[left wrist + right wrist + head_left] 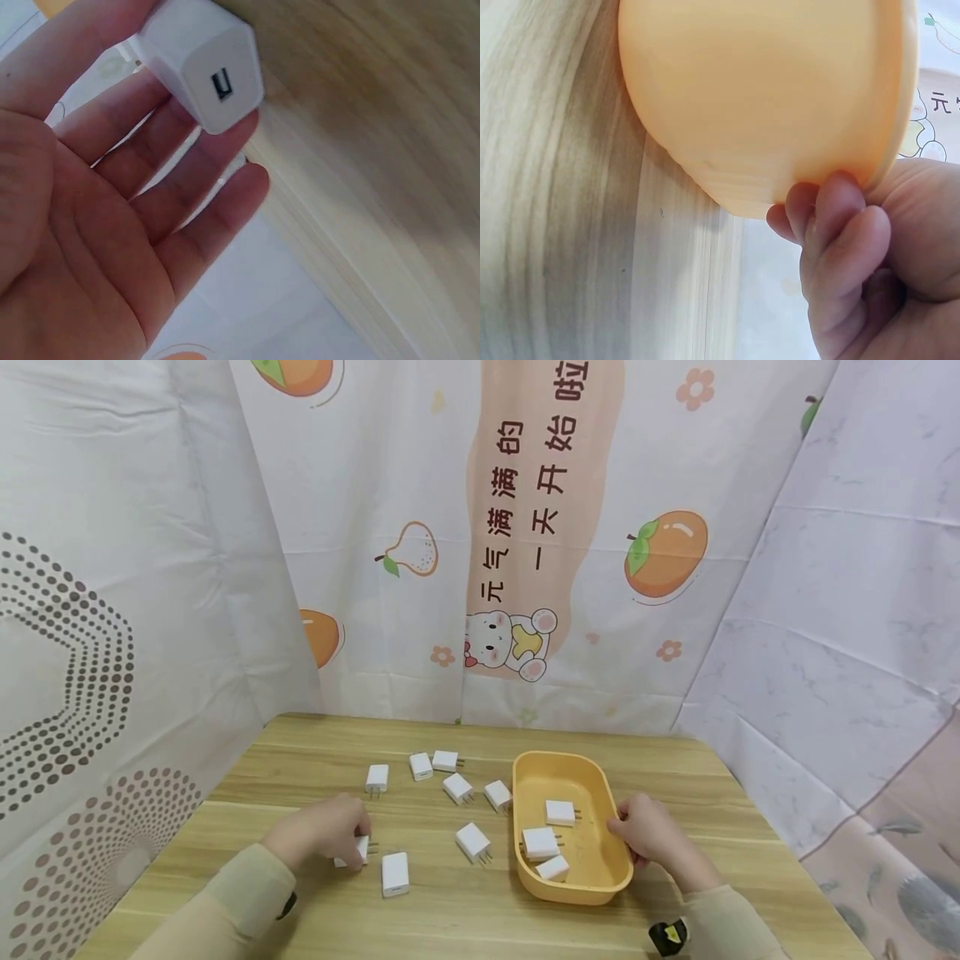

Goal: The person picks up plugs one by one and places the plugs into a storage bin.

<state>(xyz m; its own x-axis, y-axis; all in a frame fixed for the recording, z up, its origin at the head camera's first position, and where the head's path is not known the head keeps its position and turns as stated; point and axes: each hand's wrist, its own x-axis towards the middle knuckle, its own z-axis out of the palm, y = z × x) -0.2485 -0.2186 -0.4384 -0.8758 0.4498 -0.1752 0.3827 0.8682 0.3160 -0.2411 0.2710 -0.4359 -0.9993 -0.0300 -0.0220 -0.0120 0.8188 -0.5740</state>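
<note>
At the left of the table my left hand [330,828] holds a white USB charger plug [352,852] between thumb and fingers. The left wrist view shows the charger's USB port end [223,84] facing the camera, with fingers behind it. On the right, my right hand [654,833] grips the side rim of a yellow plastic tray [615,860]. Thumb and curled fingers pinch that wall in the right wrist view [847,232]. Inside the tray lie a charger [559,812], a second charger [540,843] and a third one [552,868].
Several white chargers lie loose between the left hand and the tray, among them one nearest the front [395,874] and another mid-table [473,842]. A wooden table [450,927] carries everything. A printed curtain [360,460] hangs behind its far edge.
</note>
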